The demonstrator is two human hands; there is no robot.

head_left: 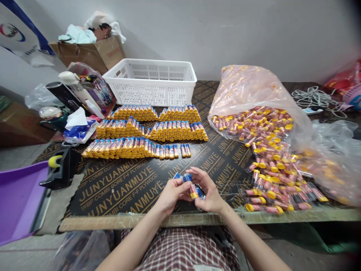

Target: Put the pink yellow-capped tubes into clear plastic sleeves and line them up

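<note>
My left hand (170, 194) and my right hand (207, 190) are close together above the black printed plywood board (135, 188), near its front edge. Between them they pinch a small bundle of blue-and-yellow tubes (193, 191) in transparent wrap. Exactly which fingers hold which tube is partly hidden. Further up the board lie rows of tightly packed tubes (135, 130) with yellow caps and blue labels. A loose heap of red-and-yellow tubes (270, 177) spreads to the right of my right hand, spilling from a transparent plastic bag (248, 88).
A white plastic crate (149, 82) stands at the back edge of the board. A black tape dispenser (63, 167) sits left, beside a purple tray (21, 199). A cardboard box (90, 54), white cable (316, 99) and assorted bags and clutter surround the board.
</note>
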